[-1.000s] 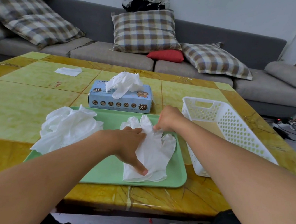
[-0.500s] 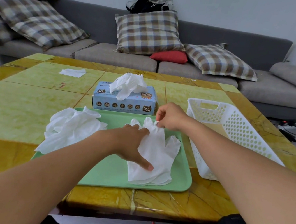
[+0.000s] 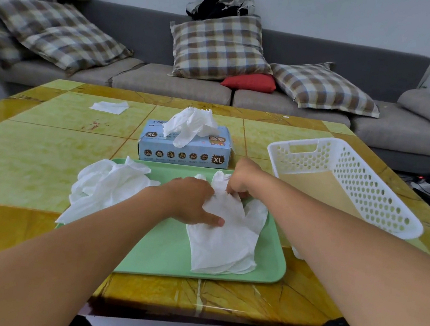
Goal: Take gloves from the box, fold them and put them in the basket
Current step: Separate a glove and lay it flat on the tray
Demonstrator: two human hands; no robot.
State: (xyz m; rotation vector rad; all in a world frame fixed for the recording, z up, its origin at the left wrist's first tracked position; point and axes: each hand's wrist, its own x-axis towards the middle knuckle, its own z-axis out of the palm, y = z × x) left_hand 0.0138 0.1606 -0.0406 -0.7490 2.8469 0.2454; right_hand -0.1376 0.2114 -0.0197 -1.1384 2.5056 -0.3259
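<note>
- Where the yellow-green tiled surface point(image 3: 31, 155) fronts a grey sofa point(image 3: 169, 83), a glove point(image 3: 224, 232) lies on the green tray point(image 3: 164, 252).
- Left hand point(image 3: 189, 200) presses it, fingers spread; right hand point(image 3: 242, 178) pinches its fingertips, now lower than before.
- Box point(image 3: 184, 148), basket point(image 3: 343, 179) unchanged.

— What is seen on the green tray point(image 3: 158, 254)?
— A flat white glove point(image 3: 226, 235) is pressed down by the left hand point(image 3: 192, 201), and its finger end is pinched by the right hand point(image 3: 241, 180). A crumpled pile of gloves point(image 3: 106, 187) is laid at the tray's left.
— And behind?
— A blue glove box point(image 3: 185, 149) is placed there, with a white basket point(image 3: 343, 179) on the right.
</note>
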